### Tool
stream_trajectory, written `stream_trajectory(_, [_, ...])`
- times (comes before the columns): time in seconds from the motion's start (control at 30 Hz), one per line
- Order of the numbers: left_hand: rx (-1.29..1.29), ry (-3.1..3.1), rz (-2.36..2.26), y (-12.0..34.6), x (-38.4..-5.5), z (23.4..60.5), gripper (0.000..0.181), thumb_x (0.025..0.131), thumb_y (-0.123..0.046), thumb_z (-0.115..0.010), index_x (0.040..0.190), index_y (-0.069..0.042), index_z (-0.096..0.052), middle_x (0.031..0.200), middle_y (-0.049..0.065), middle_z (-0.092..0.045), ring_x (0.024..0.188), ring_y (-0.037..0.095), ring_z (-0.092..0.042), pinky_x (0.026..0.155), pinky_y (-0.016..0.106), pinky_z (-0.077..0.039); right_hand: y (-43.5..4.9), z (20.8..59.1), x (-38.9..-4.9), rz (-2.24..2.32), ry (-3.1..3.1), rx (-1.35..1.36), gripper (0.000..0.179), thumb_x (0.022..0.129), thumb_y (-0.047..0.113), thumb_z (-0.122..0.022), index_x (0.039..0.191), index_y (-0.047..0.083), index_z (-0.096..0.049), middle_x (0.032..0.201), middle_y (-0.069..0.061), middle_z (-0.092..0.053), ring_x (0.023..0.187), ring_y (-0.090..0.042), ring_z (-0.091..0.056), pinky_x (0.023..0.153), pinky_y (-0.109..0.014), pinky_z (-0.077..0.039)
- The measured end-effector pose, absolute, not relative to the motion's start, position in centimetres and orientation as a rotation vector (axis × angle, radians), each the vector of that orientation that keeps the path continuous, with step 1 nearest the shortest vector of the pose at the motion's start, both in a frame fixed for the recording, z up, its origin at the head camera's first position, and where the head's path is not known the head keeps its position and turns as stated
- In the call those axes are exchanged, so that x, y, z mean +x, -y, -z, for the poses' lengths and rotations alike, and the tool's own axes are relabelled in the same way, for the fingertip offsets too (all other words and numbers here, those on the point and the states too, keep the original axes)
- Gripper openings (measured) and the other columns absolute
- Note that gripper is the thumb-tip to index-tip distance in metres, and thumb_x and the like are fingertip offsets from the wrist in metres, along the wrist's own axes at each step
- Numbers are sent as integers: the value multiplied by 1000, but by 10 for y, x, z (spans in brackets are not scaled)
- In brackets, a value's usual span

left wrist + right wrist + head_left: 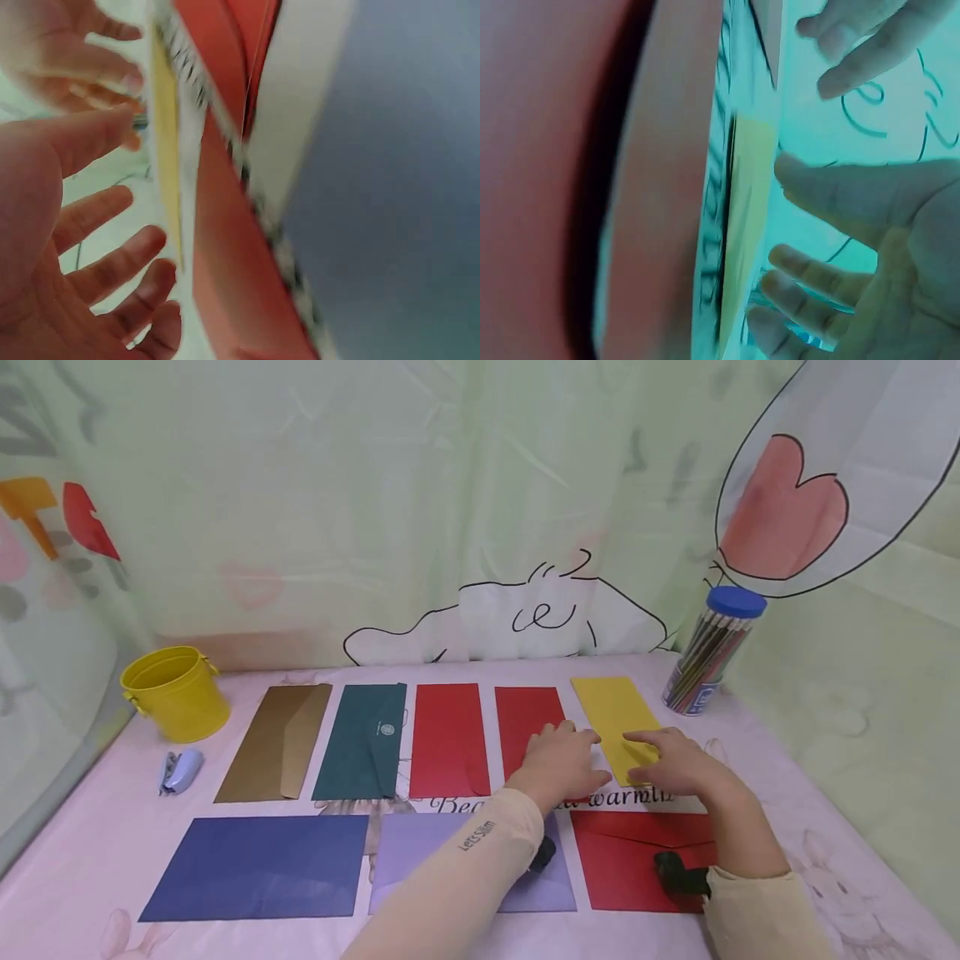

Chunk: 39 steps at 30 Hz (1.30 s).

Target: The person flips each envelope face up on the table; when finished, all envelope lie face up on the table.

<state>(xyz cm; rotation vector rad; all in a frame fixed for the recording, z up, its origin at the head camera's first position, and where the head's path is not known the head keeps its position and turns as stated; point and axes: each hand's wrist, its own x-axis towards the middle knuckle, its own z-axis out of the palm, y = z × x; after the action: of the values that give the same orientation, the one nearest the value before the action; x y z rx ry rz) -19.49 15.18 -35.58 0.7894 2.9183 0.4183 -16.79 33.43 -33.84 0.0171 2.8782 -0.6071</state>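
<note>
A yellow envelope (613,718) lies at the right end of the back row, with a red envelope (528,714) to its left. My left hand (561,764) hovers above that red envelope, covering part of it, fingers spread toward the yellow one. From the other side my right hand (675,760) reaches over the yellow envelope's right edge with thumb and fingers apart. Both wrist views show loosely extended fingers of the left hand (90,255) and the right hand (877,247), holding nothing. Whether any fingertip touches paper I cannot tell.
Farther left in the back row lie another red envelope (448,735), a dark green one (356,743) and a brown one (262,743). Blue (255,868), lavender (405,852) and red (630,868) envelopes form the front row. A yellow bucket (187,702), stapler (182,771) and pencil tub (708,652) stand around.
</note>
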Motion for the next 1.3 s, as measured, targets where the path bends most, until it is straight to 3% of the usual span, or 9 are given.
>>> stream_trajectory(0.23, [864,-2916,-257,-189,-189,362,54,88,-60,-65,138,-41,-61,138,-10,-52,120,17,-42,99,40,-37,-362,339,-168,508,-2885,101,56,90,16,-69,136,-12,-51,134,-44,-42,122,-60,-37,98,-72,-33])
stream_trajectory(0.5, [895,-2964,1,-197,-183,358,46,87,-68,-62,120,-38,-72,128,-13,-58,128,15,-40,104,40,-33,-362,341,-169,624,-2744,237,63,90,16,-71,141,-11,-47,133,-42,-43,120,-54,-43,96,-66,-41])
stream_trajectory(0.77, [1125,-2908,154,-207,-183,357,24,94,-50,-66,106,-32,-76,96,-11,-66,92,9,-53,95,28,-42,-364,336,-166,666,-2729,223,62,90,16,-69,141,-11,-45,130,-42,-45,116,-54,-47,93,-64,-45])
stream_trajectory(0.9, [1213,-2903,214,-209,-181,355,18,95,-42,-67,108,-31,-74,90,-11,-65,78,8,-53,89,26,-48,-367,332,-165,738,-2771,273,62,100,26,-56,145,-13,-36,134,-43,-42,119,-55,-46,94,-63,-44])
stream_trajectory(1.0, [1216,-2966,195,-208,-181,355,34,96,-39,-66,128,-28,-62,98,-10,-63,76,7,-56,82,26,-52,-367,329,-163,948,-2795,356,65,109,36,-36,148,-16,-26,138,-43,-39,120,-54,-48,93,-60,-47])
stream_trajectory(1.1, [1179,-3081,134,-206,-180,355,58,100,-37,-59,152,-23,-36,113,-7,-59,72,7,-58,69,26,-54,-365,329,-163,1155,-2780,391,70,110,40,-20,148,-18,-21,139,-42,-38,121,-53,-50,92,-56,-50])
stream_trajectory(1.2, [1091,-3181,32,-204,-178,353,76,101,-38,-56,161,-26,-11,124,-3,-53,66,9,-57,57,26,-53,-362,330,-164,1283,-2726,381,69,110,41,-17,149,-16,-20,141,-42,-39,122,-52,-52,91,-54,-52])
stream_trajectory(1.3, [983,-3206,-118,-203,-177,349,87,95,-41,-64,160,-32,-6,127,-1,-46,59,10,-53,51,25,-49,-357,331,-165,1344,-2646,340,68,111,41,-22,153,-12,-18,143,-41,-38,126,-51,-50,93,-52,-51])
